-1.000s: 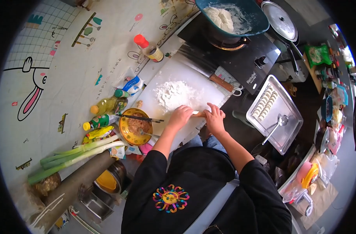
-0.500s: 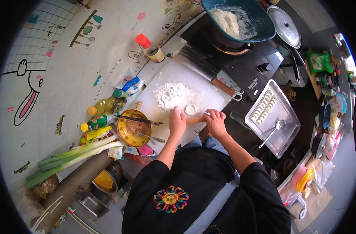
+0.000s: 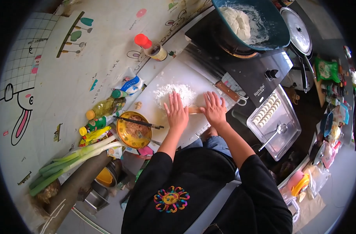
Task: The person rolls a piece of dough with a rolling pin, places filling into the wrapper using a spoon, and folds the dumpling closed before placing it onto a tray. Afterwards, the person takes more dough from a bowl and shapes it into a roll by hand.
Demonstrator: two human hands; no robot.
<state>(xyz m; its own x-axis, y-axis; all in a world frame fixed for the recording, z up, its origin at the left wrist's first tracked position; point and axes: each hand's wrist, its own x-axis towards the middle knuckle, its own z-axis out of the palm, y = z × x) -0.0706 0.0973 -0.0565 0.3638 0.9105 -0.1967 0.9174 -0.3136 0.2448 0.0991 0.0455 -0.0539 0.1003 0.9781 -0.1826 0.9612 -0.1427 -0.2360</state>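
Item, rolling pin (image 3: 194,110): wooden, lying near the near edge of the white board (image 3: 187,74), its middle visible between the two hands. Item, left hand (image 3: 177,112) and right hand (image 3: 214,110): grip wide on both, palms down, fingers spread, at opposite ends of the pin; I cannot tell what, if anything, lies under the palms. Hazards, in my judgement: uneven pressure from flat palms could skew the pin or let it roll off the near edge; loose flour (image 3: 174,93) by the left fingertips could make it slip or scatter. Chopsticks (image 3: 141,122), laid across the yellow bowl (image 3: 122,134), point towards the left forearm, as does the spoon handle (image 3: 155,142); a leftward elbow swing could tip either out. Knife handle (image 3: 227,90), at the board's right edge, sits near the right fingers; a long forward push could knock it and shift the blade.
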